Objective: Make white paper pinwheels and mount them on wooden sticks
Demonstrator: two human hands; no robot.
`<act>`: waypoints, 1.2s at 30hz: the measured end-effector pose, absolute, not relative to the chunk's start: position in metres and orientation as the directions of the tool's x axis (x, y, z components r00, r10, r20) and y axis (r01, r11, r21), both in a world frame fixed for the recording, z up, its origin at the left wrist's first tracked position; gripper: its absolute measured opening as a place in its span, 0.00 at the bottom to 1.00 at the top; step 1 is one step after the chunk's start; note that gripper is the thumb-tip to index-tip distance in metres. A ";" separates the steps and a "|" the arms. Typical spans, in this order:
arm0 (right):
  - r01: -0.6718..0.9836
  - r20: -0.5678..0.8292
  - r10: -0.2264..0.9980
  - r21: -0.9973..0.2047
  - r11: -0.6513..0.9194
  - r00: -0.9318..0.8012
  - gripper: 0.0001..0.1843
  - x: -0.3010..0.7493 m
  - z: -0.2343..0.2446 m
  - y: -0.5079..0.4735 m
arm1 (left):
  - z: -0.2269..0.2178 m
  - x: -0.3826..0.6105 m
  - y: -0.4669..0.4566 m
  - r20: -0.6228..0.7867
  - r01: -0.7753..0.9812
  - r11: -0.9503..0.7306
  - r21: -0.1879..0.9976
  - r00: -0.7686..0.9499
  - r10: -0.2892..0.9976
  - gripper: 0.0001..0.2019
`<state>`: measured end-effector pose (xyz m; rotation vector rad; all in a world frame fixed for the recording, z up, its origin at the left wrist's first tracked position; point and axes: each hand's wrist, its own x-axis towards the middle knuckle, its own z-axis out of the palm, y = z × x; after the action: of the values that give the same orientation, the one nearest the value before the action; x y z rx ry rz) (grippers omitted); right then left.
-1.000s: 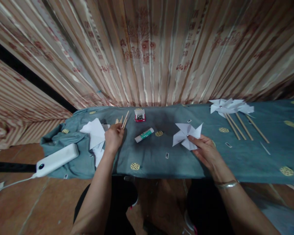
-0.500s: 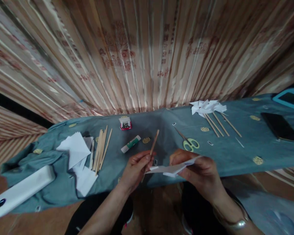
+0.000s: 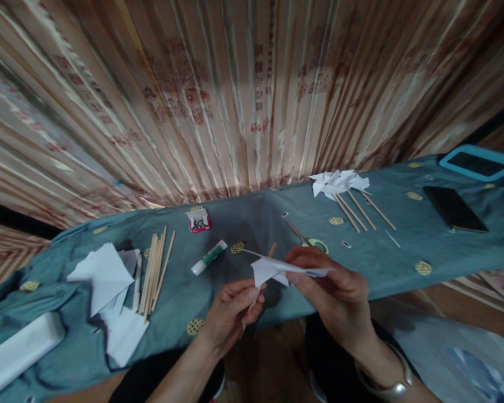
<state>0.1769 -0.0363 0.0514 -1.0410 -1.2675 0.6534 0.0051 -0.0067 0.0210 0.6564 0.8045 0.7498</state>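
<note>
My left hand (image 3: 235,308) is closed around a thin wooden stick (image 3: 273,249), which tilts up and to the right. Its upper end shows behind a white paper pinwheel (image 3: 273,270). Thumb and fingers of my right hand (image 3: 330,280) pinch the pinwheel by its right side, just above the left hand. Whether the paper touches the stick I cannot tell. Past the right hand lie green-handled scissors (image 3: 318,244), partly covered by it. A glue stick (image 3: 209,257) rests on the cloth beyond my left hand.
A small red box of metal pins (image 3: 199,220) stands farther back. Left are wooden sticks (image 3: 154,271), a pen (image 3: 137,282), paper sheets (image 3: 103,274) and a white device (image 3: 23,350). Right are finished pinwheels (image 3: 340,183), a phone (image 3: 455,208) and a blue-framed tablet (image 3: 479,163).
The pinwheel has risen and moved left, in front of the stick's upper part. My left hand has come lower on the image. The whole view has shifted to the right.
</note>
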 end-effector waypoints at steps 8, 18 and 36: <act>0.269 0.559 0.819 -0.815 0.514 0.128 0.13 0.173 0.058 -0.041 | 0.013 0.006 -0.010 -0.381 -0.314 0.561 0.766 0.481 0.790 0.19; 0.297 0.587 0.798 -0.793 0.533 0.137 0.18 0.174 0.058 -0.040 | 0.014 0.002 -0.013 -0.456 -0.285 0.618 0.733 0.467 0.757 0.20; 0.293 0.589 0.802 -0.787 0.543 0.100 0.15 0.174 0.058 -0.042 | 0.014 0.002 -0.014 -0.461 -0.285 0.625 0.727 0.472 0.751 0.21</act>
<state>0.1744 -0.0420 0.0579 -0.9939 -1.4744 0.4869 0.0019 -0.0143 0.0136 0.6224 0.8583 0.6864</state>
